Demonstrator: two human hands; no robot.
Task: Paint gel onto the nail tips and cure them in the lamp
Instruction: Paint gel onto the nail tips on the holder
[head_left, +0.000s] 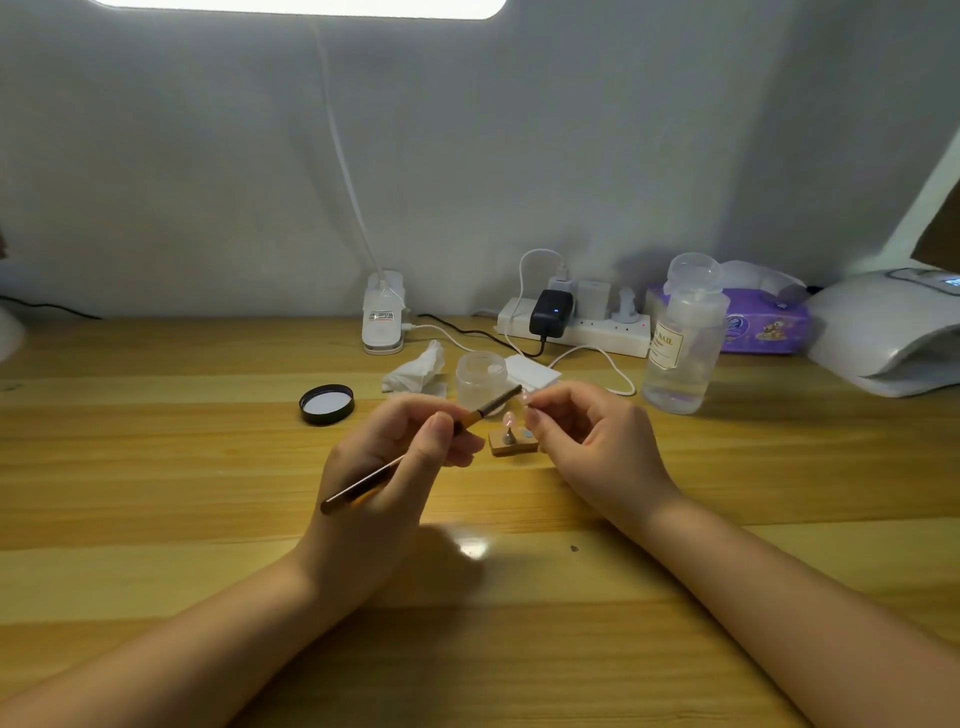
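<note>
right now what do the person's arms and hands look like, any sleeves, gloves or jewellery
Both forearms are bare up to the frame edge, with no sleeves in view. The left hand and right hand wear no gloves, and no rings, watch or bracelets show. The fingernails look short and unpainted, though they are small in this view.

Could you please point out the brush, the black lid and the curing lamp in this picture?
brush (415, 457): head view, on the handle just below the left hand's fingers.
black lid (327, 404): head view, on its pale inner face.
curing lamp (883, 332): head view, on its white top shell.
</note>
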